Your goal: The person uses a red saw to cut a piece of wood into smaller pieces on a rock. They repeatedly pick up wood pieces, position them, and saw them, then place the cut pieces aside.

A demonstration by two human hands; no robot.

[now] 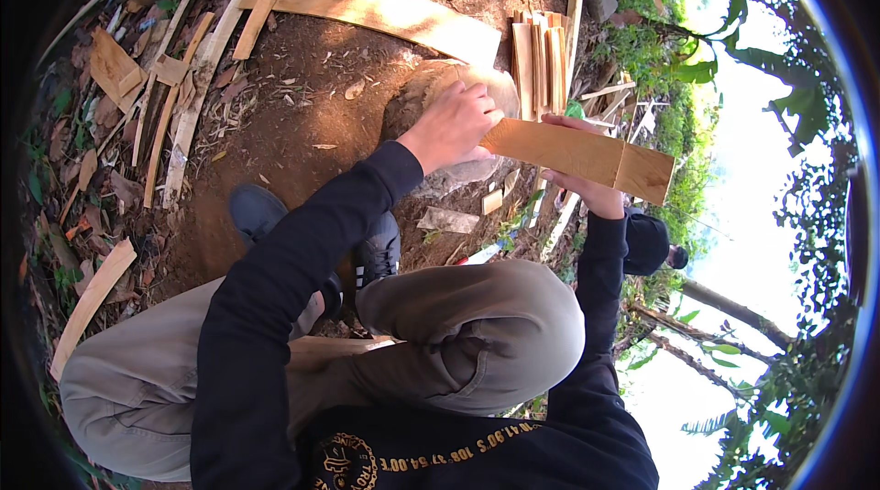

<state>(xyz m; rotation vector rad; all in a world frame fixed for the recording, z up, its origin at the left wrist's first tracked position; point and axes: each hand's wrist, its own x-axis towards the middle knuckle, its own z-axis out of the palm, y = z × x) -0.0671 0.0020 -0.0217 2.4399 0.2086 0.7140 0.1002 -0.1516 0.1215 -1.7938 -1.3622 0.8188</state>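
A short, flat wooden board (564, 149) slants above the ground, with a line running across it near its right end. My left hand (451, 128) is closed at the board's left end, its fingers curled. On the other side, my right hand (596, 194) grips the board across its width, with part of the hand hidden behind the wood. Below and behind my left hand stands a round chopping block (408, 110), partly covered by that hand.
A long plank (376, 9) lies beyond the block. Beside it stands a bundle of wood strips (539, 59). Long strips (197, 114) and offcuts (115, 68) lie at left, small pieces (449, 220) near my shoe (380, 247). Another person (646, 242) in dark clothing is at right.
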